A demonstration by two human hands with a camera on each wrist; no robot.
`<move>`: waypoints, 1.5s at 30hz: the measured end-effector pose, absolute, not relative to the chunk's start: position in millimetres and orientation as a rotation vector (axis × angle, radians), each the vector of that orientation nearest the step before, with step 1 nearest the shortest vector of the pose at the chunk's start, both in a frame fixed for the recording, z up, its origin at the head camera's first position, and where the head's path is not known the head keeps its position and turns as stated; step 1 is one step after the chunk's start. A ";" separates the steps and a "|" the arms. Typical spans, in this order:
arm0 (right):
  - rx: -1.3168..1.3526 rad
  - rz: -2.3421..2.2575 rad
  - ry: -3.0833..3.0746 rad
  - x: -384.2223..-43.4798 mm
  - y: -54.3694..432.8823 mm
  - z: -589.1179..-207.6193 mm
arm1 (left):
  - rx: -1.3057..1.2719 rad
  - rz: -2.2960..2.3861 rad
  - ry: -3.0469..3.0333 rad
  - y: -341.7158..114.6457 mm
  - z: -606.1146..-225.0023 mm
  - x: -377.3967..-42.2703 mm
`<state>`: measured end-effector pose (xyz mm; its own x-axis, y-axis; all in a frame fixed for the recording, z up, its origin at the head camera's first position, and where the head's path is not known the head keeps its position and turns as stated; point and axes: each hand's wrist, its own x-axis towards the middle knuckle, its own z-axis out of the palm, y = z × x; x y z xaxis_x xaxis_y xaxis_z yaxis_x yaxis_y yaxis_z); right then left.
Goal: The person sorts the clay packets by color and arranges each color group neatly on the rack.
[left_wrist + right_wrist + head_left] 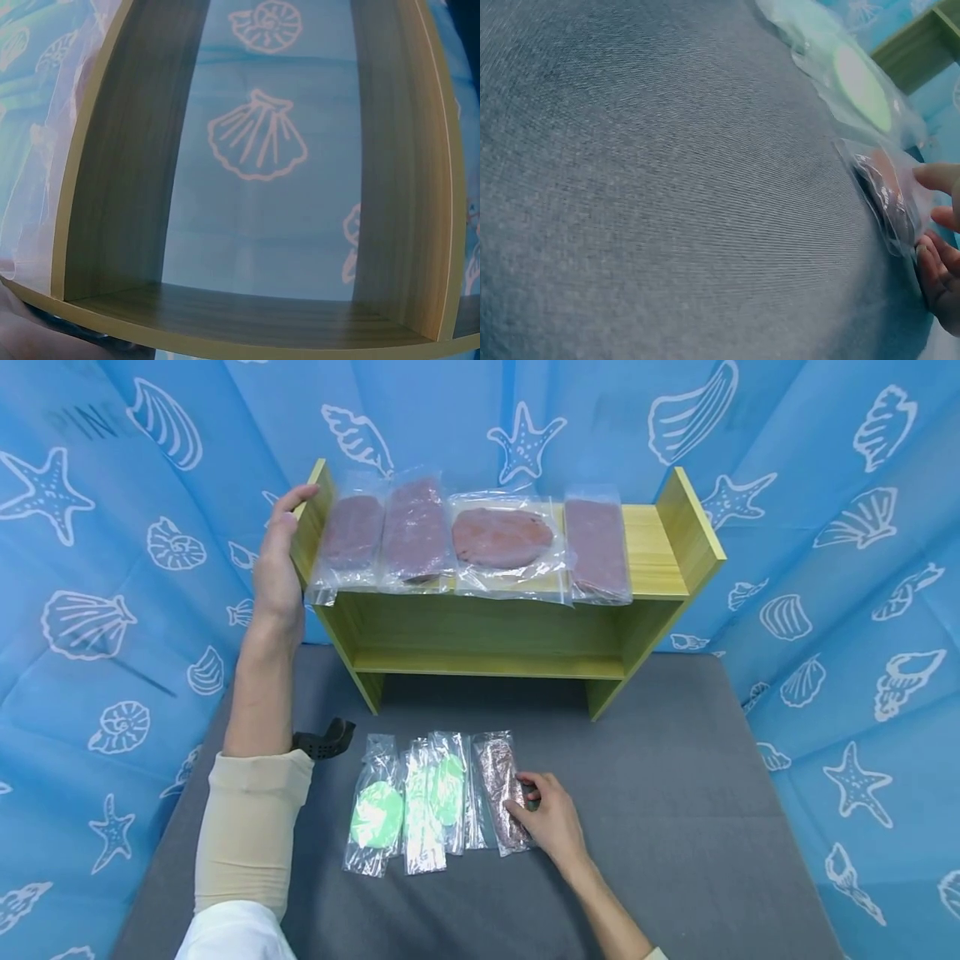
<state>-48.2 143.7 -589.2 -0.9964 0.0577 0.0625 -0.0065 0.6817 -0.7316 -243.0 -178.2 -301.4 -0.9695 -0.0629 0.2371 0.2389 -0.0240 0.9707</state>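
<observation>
My left hand [277,572] rests against the outer side of the shelf's left end panel [309,539], its fingertips at the panel's top edge. In the left wrist view only part of that hand [37,330] shows, below the panel. My right hand [553,818] pinches the right edge of a clear plastic bag [498,789] with a flat reddish-brown piece inside, on the table. In the right wrist view its fingers touch the bag [889,195] from above and at the edge. Left of it lie clear bags with light green pieces [377,814], partly overlapping [448,789].
The wooden shelf [487,664] stands at the table's back. Several bags of flat reddish-brown pieces [502,539] line its top board. A black strap [326,742] shows beside my left forearm. Grey cloth [660,827] covers the table; a blue shell-print curtain [810,610] surrounds it.
</observation>
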 end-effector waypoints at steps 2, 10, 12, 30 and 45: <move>-0.005 1.117 -2.814 -48.1 140.7 -590.9 | -0.192 -2.110 -2.022 -178.8 -302.3 -243.1; 0.016 0.908 -2.837 -48.0 129.4 -589.2 | -0.192 -2.111 -2.013 -181.3 -302.9 -243.5; 0.002 0.909 -2.847 -48.7 127.2 -586.5 | -0.198 -2.116 -2.007 -181.6 -302.8 -243.6; -0.030 1.056 -2.890 -51.6 130.0 -585.2 | -0.166 -2.087 -2.040 -180.2 -304.4 -244.4; -0.097 1.822 -2.677 -55.6 136.8 -578.6 | -0.163 -2.104 -2.037 -178.0 -302.1 -244.0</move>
